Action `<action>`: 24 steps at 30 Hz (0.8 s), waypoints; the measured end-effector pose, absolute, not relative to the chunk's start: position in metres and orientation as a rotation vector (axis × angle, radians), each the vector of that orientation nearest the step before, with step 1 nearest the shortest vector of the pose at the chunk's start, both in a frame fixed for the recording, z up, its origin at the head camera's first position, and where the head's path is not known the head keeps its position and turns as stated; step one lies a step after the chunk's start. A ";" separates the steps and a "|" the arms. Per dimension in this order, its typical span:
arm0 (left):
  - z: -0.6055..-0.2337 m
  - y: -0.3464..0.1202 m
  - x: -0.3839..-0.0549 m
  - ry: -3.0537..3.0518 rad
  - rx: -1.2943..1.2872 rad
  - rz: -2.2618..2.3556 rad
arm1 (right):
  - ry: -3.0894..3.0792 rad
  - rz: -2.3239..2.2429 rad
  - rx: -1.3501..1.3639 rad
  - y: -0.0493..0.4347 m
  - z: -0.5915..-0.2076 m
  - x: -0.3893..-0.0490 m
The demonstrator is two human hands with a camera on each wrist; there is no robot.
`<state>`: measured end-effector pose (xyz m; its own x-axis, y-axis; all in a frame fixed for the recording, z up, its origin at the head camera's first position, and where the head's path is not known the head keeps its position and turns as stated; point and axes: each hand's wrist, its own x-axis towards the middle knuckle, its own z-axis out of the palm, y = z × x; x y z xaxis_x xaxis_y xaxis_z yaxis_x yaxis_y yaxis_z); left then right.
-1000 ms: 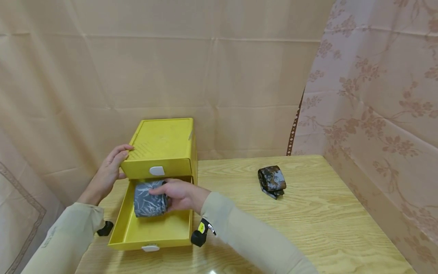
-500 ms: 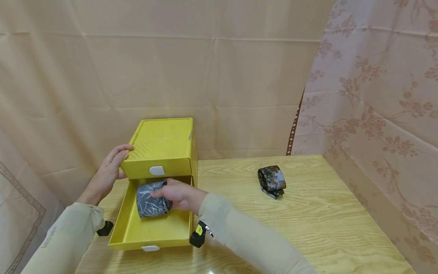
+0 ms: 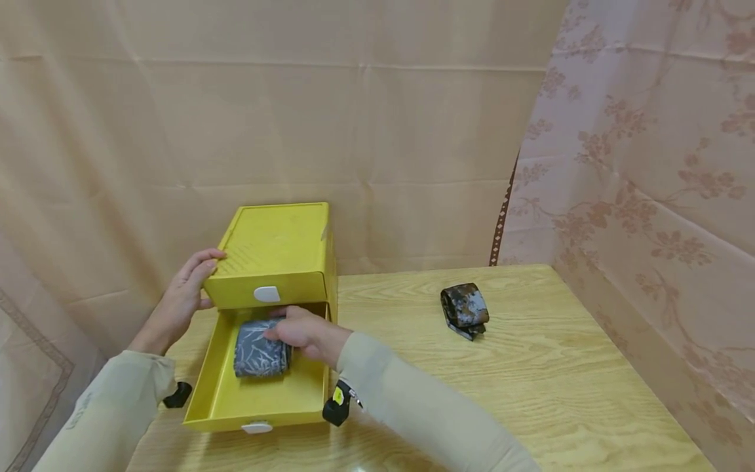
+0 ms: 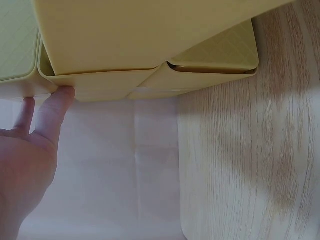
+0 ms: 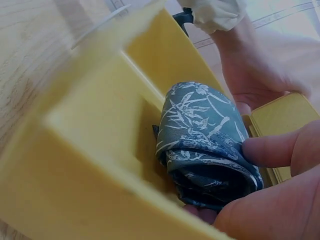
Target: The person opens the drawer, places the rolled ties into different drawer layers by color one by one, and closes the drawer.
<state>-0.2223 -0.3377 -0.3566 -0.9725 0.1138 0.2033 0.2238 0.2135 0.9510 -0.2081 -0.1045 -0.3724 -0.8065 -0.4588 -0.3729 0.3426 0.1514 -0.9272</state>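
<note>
My right hand (image 3: 303, 331) holds a rolled grey-blue cloth (image 3: 256, 357) with a white leaf pattern, inside the pulled-out lower drawer (image 3: 295, 396). In the right wrist view the thumb (image 5: 272, 151) presses on one side of the rolled cloth (image 5: 200, 120), while a fingertip shows beneath it. My left hand (image 3: 179, 298) rests against the left front corner of the yellow drawer unit (image 3: 274, 239). Two of its fingers (image 4: 56, 112) touch the unit's side in the left wrist view. The upper drawer with its white tab (image 3: 267, 294) is closed.
A rolled dark camouflage-patterned cloth (image 3: 466, 309) lies on the wooden table (image 3: 531, 373), right of the unit. A beige curtain (image 3: 413, 164) hangs behind, and a flowered curtain (image 3: 643, 196) stands along the right side.
The rolled leaf-patterned cloth has shifted slightly right and come down lower in the drawer, and my right hand has slid back a little on it. My left hand stays on the unit.
</note>
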 end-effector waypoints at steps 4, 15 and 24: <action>-0.357 -0.338 -0.224 -2.355 -0.329 -1.910 | 1.829 -1.731 -0.098 -0.104 -0.373 -0.209; -0.357 -0.337 -0.224 -2.345 -0.345 -1.930 | 1.827 -1.742 -0.083 -0.104 -0.376 -0.211; -0.360 -0.339 -0.226 -2.290 -0.364 -2.000 | 1.819 -1.749 -0.089 -0.104 -0.374 -0.208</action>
